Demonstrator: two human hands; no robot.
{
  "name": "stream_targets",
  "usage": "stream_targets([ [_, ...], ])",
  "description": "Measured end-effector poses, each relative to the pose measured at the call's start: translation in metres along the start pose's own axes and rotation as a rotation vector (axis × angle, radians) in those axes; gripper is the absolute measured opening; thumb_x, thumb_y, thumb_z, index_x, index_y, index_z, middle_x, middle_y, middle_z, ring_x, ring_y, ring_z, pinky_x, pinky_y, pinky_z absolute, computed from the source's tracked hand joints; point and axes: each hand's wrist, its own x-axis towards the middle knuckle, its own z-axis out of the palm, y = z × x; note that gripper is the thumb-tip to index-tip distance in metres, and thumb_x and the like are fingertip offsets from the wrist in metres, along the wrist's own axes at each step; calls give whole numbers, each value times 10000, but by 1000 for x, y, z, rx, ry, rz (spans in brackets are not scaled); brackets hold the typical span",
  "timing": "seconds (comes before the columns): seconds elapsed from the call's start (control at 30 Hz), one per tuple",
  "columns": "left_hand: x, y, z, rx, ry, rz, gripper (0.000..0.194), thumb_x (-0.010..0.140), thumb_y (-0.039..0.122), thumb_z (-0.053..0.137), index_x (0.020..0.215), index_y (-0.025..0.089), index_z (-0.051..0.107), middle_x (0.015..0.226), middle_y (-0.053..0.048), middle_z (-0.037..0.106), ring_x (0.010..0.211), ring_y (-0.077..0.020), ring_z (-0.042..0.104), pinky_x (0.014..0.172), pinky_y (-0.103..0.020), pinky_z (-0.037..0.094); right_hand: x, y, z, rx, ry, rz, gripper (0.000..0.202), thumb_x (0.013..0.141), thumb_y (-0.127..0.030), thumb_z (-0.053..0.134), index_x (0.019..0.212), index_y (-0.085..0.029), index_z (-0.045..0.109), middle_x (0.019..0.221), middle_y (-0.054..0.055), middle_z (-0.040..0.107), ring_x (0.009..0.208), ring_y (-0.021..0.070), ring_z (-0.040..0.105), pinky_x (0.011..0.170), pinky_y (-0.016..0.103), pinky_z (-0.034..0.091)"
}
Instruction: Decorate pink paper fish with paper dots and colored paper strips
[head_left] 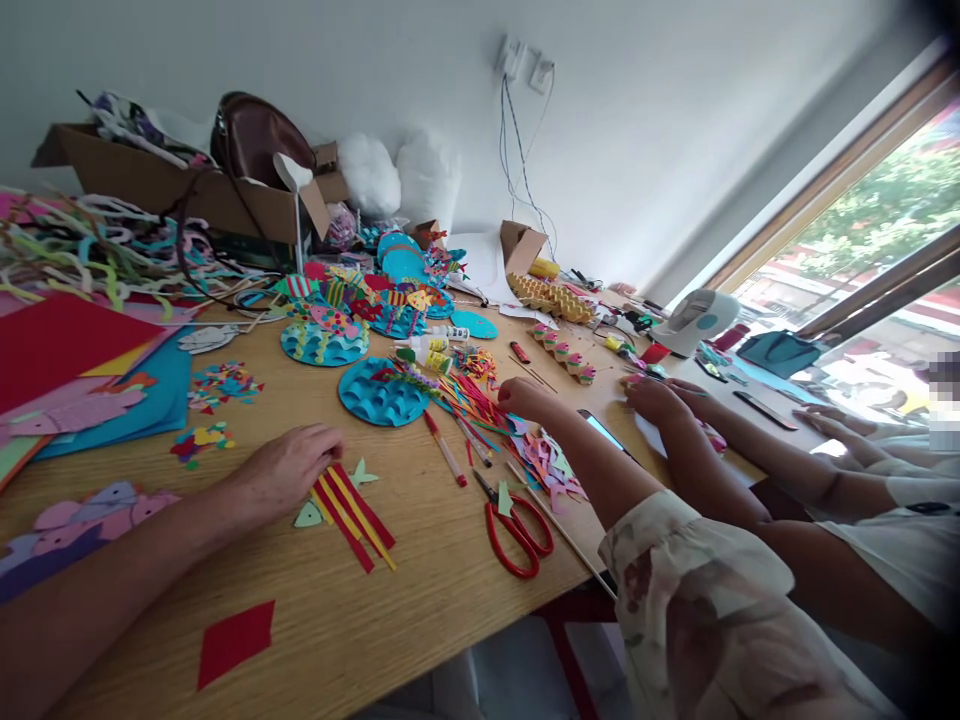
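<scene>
My left hand [300, 460] is closed over the upper ends of several red and yellow paper strips [354, 520], which fan out on the table. Beside them lie pale green paper cutouts, a fish shape [308, 515] and a star-like piece [364, 472]. My right hand [529, 398], with a floral sleeve [675, 560], is closed at a heap of coloured paper strips [476, 400]; whatever its fingertips hold is hidden. Red-handled scissors [521, 530] lie between my arms, with a red pen [446, 450] behind them. A red paper piece [236, 643] rests near the front edge.
Blue-painted wavy discs [382, 392] bearing paper fish and glue bottles [427, 343] stand in the middle. Coloured sheets [67, 350] and pipe cleaners [97, 250] pile up at left. A cardboard box [172, 190] stands behind. Another person's hands [652, 400] work at right, near a phone [600, 428].
</scene>
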Motion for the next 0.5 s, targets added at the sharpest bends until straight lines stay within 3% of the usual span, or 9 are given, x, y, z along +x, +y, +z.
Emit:
stream_targets([
  [0.5,-3,0,-1,-35,-2,-21,197,766,186,310,751,183,506,791,-43,583,767,-178,539,705,-295,428,10,4,4,-40,-42,-28,277,863,-301,492,1097,-157,529,1108,74,545,929,185,556,780,384,476],
])
